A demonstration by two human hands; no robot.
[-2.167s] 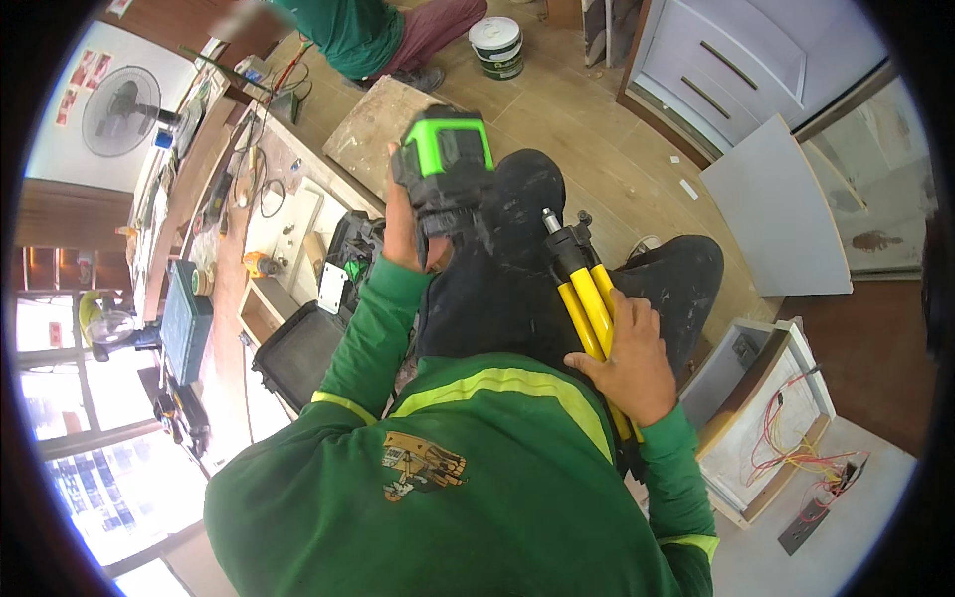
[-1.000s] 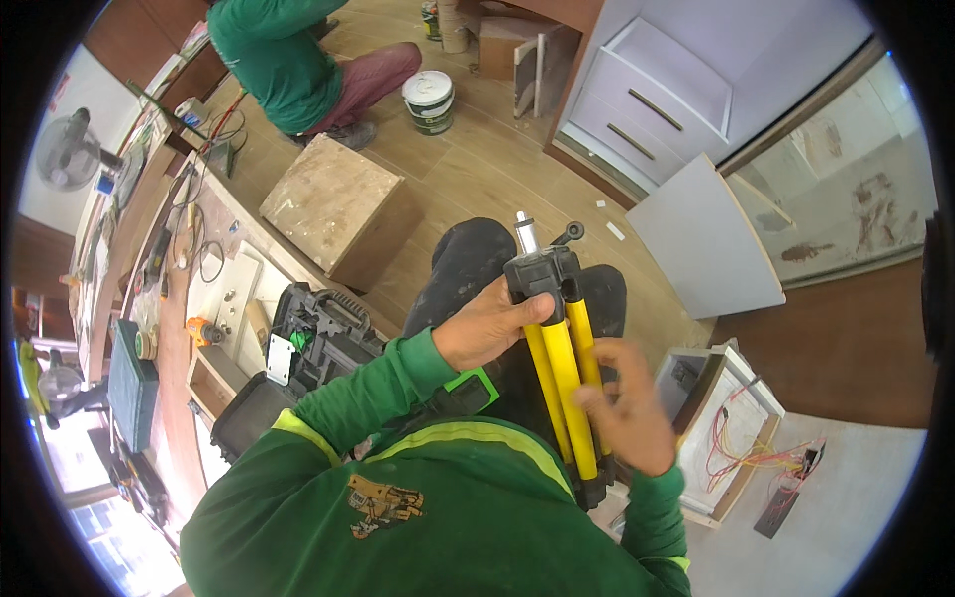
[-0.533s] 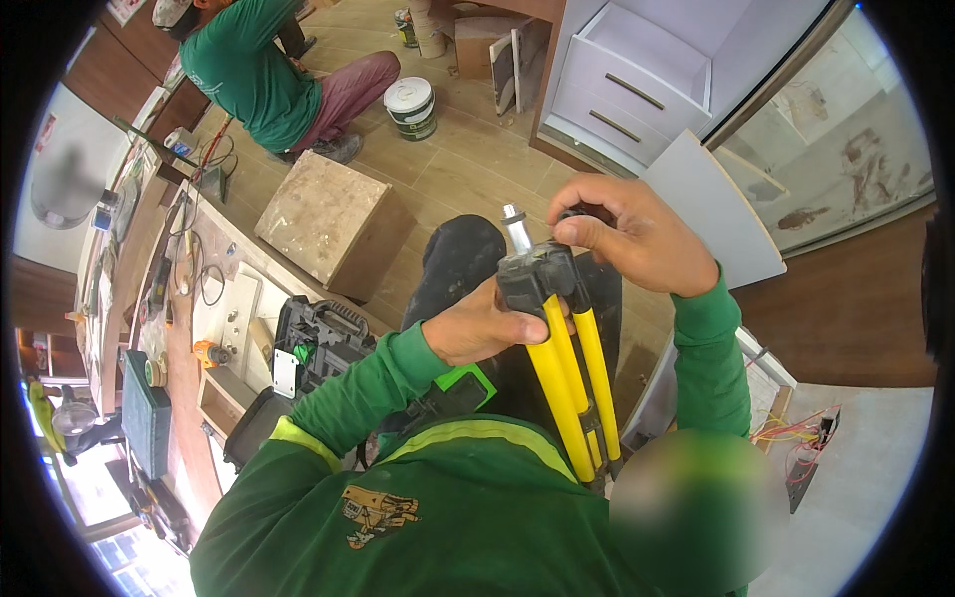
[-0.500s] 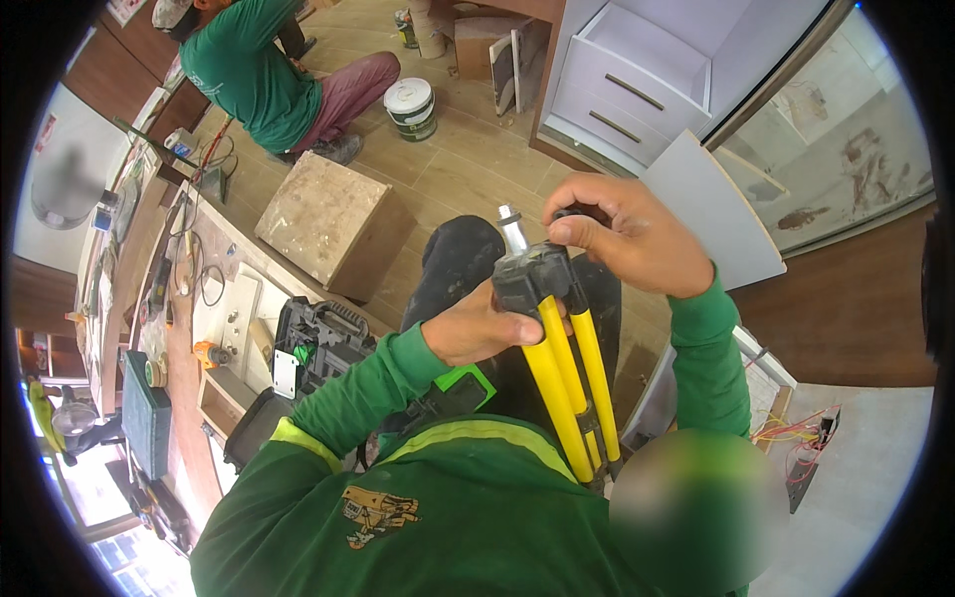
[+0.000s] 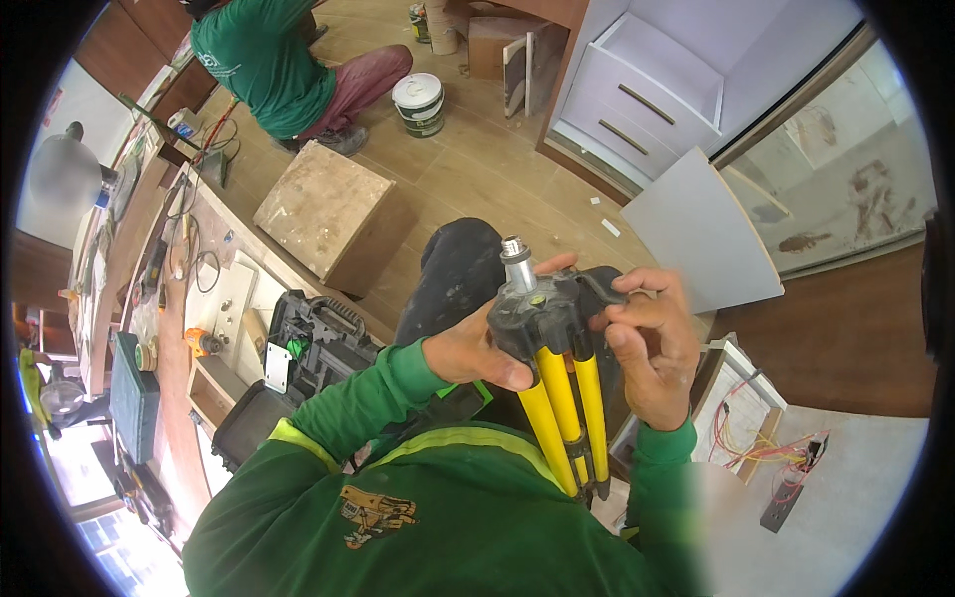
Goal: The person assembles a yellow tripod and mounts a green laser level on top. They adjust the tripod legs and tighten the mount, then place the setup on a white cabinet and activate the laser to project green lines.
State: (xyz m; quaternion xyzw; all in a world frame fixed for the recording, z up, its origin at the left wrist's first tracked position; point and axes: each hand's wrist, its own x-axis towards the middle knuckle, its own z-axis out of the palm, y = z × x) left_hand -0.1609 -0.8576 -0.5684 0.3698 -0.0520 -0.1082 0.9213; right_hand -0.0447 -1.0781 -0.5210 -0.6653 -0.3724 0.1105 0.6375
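A tripod [image 5: 559,403] with yellow legs, a black head and a silver threaded post stands upright in front of my body, between my knees. My left hand [image 5: 476,348] is closed around the left side of its head, thumb toward me. At the head's right side, my right hand [image 5: 652,348] has its fingers bent around a small black crank handle [image 5: 601,291]. The lower ends of the legs come close to my green shirt. Part of the handle is covered by my fingers.
An open black tool case [image 5: 308,338] lies on the workbench at left, near an orange drill [image 5: 204,341]. Ahead stand a wooden box [image 5: 323,209] and a bucket [image 5: 419,104]; a co-worker [image 5: 274,75] crouches beyond. Loose wires [image 5: 766,448] hang at right, below a leaning white panel [image 5: 706,234].
My right hand has come down and nearer, bringing the crank handle lower beside the head. The tripod's head has shifted slightly nearer; my left hand still holds it.
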